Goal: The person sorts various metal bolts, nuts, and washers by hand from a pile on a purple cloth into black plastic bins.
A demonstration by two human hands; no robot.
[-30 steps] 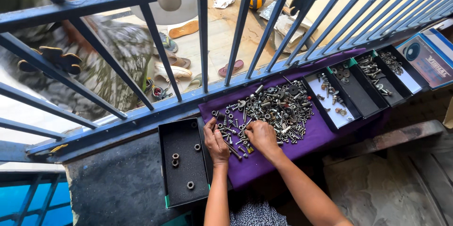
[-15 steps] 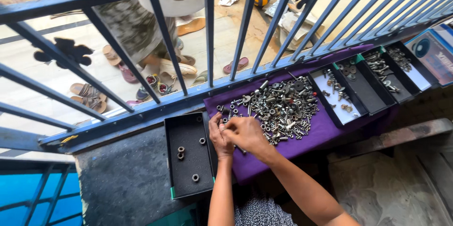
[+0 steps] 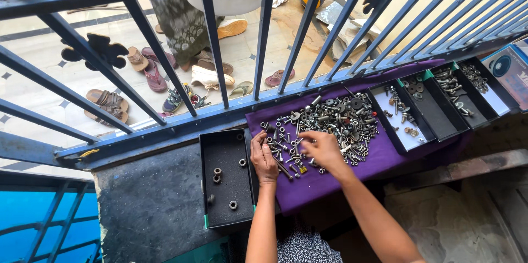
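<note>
A loose heap of grey metal nuts and bolts (image 3: pixel 324 123) lies spread on a purple cloth (image 3: pixel 330 178). Its near left edge thins into scattered single pieces. A few nuts sit apart in a black tray (image 3: pixel 223 208) just left of the cloth.

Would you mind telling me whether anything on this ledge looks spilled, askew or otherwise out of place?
Nothing looks spilled. The pile of nuts and bolts sits wholly on the purple cloth, with the left hand and right hand at its near edge. The black tray lies level, holding a few nuts.

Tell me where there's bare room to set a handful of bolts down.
Free: the near edge of the purple cloth, below the hardware pile; most of the black tray beside the left hand. Crowded: the pile under the right hand.
</note>
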